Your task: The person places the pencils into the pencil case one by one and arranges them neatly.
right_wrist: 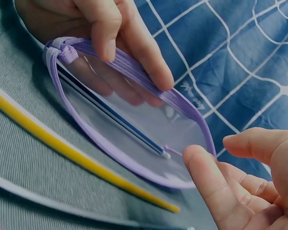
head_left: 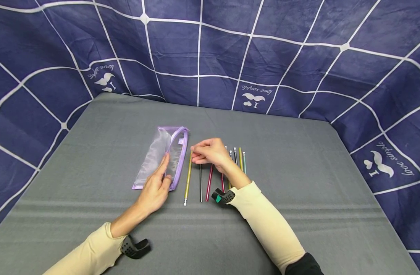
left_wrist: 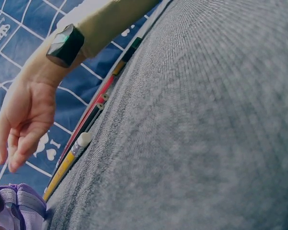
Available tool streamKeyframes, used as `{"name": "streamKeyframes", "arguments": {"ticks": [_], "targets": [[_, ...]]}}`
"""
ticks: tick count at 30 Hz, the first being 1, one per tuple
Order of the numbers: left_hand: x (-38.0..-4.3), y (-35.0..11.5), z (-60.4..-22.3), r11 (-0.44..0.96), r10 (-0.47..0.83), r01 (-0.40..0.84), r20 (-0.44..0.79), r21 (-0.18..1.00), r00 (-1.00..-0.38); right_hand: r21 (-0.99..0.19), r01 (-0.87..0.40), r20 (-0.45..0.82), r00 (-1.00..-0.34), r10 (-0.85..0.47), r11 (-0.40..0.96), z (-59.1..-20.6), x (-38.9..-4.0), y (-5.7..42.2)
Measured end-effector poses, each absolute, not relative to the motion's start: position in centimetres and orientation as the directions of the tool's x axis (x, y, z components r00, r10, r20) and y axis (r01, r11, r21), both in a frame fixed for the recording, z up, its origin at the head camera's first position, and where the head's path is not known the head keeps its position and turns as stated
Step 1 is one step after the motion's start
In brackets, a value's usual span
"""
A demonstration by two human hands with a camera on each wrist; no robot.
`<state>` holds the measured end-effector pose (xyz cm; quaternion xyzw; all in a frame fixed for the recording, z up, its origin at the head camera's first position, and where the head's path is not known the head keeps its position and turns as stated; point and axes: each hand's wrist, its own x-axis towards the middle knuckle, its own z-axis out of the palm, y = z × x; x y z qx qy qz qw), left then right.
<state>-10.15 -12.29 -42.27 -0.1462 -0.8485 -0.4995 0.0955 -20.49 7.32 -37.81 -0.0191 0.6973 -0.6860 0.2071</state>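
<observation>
A clear pencil pouch [head_left: 158, 152] with purple trim lies on the grey table [head_left: 299, 172]. My left hand [head_left: 163, 172] pinches its long zipper rim, thumb on top and fingers behind the clear side, holding the mouth of the pouch [right_wrist: 134, 124] apart. A thin dark pencil [right_wrist: 115, 125] lies inside. My right hand [head_left: 195, 152] hovers with loosely curled, empty fingers above the top end of a yellow pencil [head_left: 188, 177], just right of the pouch. The right wrist view shows the right hand [right_wrist: 213, 147] beside the pouch's far end and the yellow pencil [right_wrist: 77, 153] along the rim.
A row of several pencils lies right of the yellow one: a black one [head_left: 201, 183], a red one [head_left: 209, 183] and others [head_left: 240, 158] partly under my right forearm. A blue cloth with white lines [head_left: 230, 46] walls the table's back and sides.
</observation>
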Motion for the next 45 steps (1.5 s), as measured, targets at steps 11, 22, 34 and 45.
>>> {"name": "streamKeyframes", "arguments": {"ticks": [11,22,34,45], "targets": [[-10.2,-12.2,-42.3,0.451,0.152,0.325,0.288,0.831,-0.946,-0.966,0.258,-0.253,-0.939,-0.232,0.012,-38.1,-20.4,11.5],[-10.3,-12.4,-42.2,0.449,0.146,0.321,0.286,0.834,-0.947,-0.965,0.261,-0.261,-0.946,-0.194,0.024,-38.3,-20.0,14.5],[-10.4,-12.2,-42.2,0.444,0.148,0.320,0.283,0.837,-0.947,-0.964,0.263,-0.264,-0.952,-0.157,0.025,-38.5,-20.0,17.0],[-10.4,-12.3,-42.2,0.447,0.160,0.320,0.277,0.836,-0.948,-0.965,0.260,-0.263,-0.957,-0.125,0.038,-38.9,-19.9,19.0]]}}
